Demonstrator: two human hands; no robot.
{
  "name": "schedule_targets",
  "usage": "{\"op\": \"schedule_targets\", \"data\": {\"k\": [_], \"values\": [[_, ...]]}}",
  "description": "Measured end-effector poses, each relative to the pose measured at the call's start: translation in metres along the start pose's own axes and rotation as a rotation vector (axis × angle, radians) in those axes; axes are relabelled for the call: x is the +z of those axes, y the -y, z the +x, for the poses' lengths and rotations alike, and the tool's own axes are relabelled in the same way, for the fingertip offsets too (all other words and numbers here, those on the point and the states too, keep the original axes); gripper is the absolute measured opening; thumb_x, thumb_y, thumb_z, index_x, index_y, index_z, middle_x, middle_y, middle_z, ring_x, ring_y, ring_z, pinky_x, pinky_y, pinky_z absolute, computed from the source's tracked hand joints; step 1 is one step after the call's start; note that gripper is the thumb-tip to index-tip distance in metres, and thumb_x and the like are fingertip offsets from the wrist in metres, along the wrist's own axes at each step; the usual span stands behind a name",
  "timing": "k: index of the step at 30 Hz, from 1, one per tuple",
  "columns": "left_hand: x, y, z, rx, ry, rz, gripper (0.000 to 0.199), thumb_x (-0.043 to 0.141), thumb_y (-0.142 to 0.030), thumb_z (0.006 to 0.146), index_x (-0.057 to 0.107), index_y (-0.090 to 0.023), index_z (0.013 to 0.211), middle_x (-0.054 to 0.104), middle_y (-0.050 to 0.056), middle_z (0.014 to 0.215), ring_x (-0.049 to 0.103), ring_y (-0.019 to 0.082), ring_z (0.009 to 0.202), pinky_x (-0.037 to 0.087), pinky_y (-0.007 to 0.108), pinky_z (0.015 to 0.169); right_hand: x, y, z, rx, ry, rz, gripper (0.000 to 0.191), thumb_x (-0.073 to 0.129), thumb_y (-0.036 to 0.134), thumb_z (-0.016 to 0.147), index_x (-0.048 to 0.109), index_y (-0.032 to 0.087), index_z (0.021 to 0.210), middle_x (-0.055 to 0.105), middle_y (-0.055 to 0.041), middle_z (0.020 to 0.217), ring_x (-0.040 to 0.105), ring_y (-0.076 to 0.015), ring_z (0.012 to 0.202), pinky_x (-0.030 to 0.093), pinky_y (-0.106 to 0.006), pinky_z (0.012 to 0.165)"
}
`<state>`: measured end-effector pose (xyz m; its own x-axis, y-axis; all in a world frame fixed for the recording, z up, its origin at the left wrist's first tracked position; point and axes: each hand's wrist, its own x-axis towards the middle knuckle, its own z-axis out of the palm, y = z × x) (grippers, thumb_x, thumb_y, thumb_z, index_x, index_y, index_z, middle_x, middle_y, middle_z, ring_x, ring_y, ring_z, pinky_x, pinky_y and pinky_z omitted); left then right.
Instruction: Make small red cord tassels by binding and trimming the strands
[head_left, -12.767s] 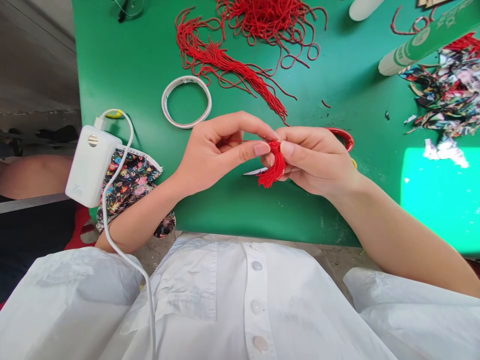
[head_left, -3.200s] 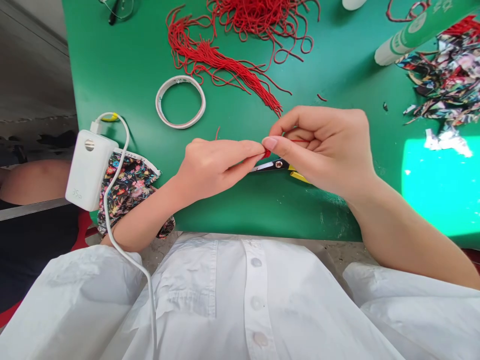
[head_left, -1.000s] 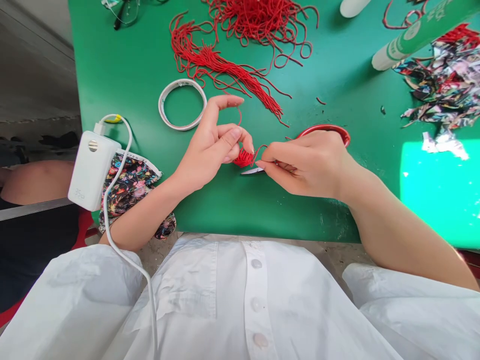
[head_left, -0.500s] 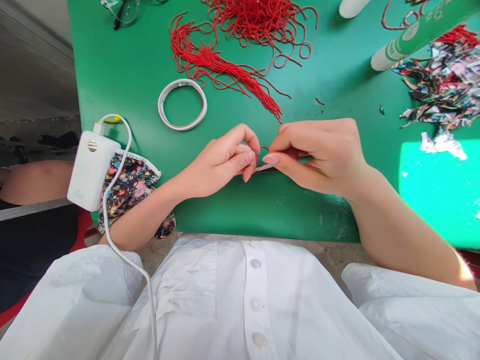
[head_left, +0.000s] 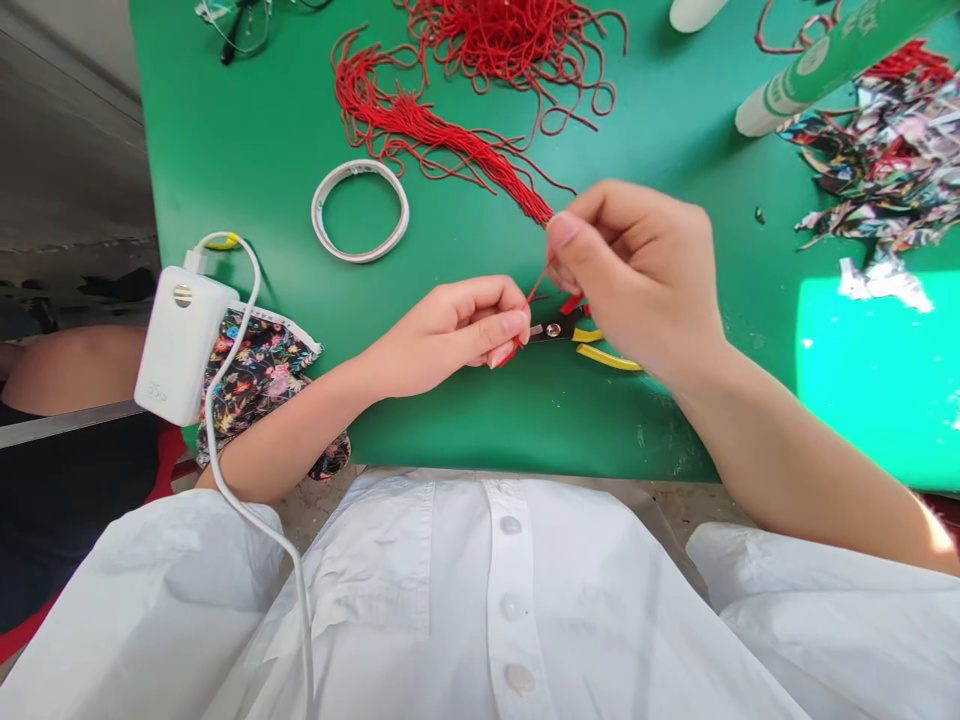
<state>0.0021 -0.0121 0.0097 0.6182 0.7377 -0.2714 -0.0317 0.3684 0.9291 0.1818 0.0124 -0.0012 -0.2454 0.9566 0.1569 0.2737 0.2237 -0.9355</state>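
Near the table's front edge, my left hand is closed, pinching a thin red cord between thumb and fingers. The cord runs up to my right hand, which is closed on its other end. A short red end pokes out below the left fingertips. Beneath and between my hands lies a pair of scissors with yellow-edged handles, partly hidden by the fingers. Just beyond my right hand, a bundle of red cords stretches across the green table.
A heap of red cord lies at the back. Left of my hands are a tape roll, a white power bank with a cable, and floral fabric. To the right are a green-white tube and fabric scraps. Another person sits at left.
My right hand has risen away from my left, drawing the red cord between them. My left hand has shifted slightly down and right. More of the scissors, including the yellow handles, shows.
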Motion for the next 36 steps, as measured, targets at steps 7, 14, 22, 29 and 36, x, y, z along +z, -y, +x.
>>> {"op": "schedule_targets", "data": {"k": [7,14,22,29,36], "values": [[0.0,-0.005,0.001,0.044,-0.195,-0.079,0.032,0.063,-0.046,0.086,0.05,-0.019,0.077,0.045,-0.005,0.058,0.04,0.003,0.048,0.03,0.019,0.043,-0.007,0.002,-0.005,-0.398,-0.028,-0.384,0.018,0.047,0.036,0.096,0.056,0.024,0.086,0.068,-0.0077,0.09,0.062,-0.0238,0.089,0.046,-0.044,0.085],[-0.001,-0.002,0.001,0.072,-0.248,-0.081,0.031,0.064,-0.046,0.085,0.051,-0.019,0.078,0.049,-0.006,0.058,0.042,0.002,0.045,0.031,0.019,0.043,0.001,0.007,-0.009,-0.311,0.218,-0.238,0.023,0.048,0.039,0.096,0.052,0.025,0.079,0.066,-0.0043,0.083,0.061,-0.0208,0.079,0.049,-0.041,0.078],[-0.002,0.001,0.002,0.106,-0.358,-0.049,0.027,0.068,-0.04,0.083,0.056,-0.017,0.077,0.062,-0.004,0.063,0.052,0.002,0.051,0.037,0.016,0.045,0.001,0.003,-0.011,-0.327,0.212,-0.18,0.017,0.049,0.031,0.097,0.054,0.022,0.084,0.066,-0.001,0.077,0.06,-0.014,0.066,0.048,-0.029,0.065],[-0.004,0.002,0.002,0.187,-0.459,0.006,0.018,0.077,-0.028,0.074,0.063,-0.016,0.076,0.067,-0.005,0.068,0.06,0.002,0.056,0.049,0.014,0.052,-0.001,-0.005,-0.012,-0.563,0.332,-0.428,0.023,0.044,0.034,0.101,0.057,0.021,0.087,0.062,0.0038,0.07,0.057,-0.0096,0.058,0.046,-0.025,0.059],[-0.006,-0.001,0.002,0.169,-0.377,-0.057,0.023,0.08,-0.032,0.07,0.065,-0.017,0.078,0.072,-0.004,0.07,0.063,0.004,0.053,0.05,0.015,0.047,-0.006,0.0,-0.01,-0.442,0.067,-0.243,0.005,0.055,0.021,0.093,0.056,0.02,0.088,0.062,0.0008,0.074,0.057,-0.0099,0.062,0.047,-0.025,0.058]]}}
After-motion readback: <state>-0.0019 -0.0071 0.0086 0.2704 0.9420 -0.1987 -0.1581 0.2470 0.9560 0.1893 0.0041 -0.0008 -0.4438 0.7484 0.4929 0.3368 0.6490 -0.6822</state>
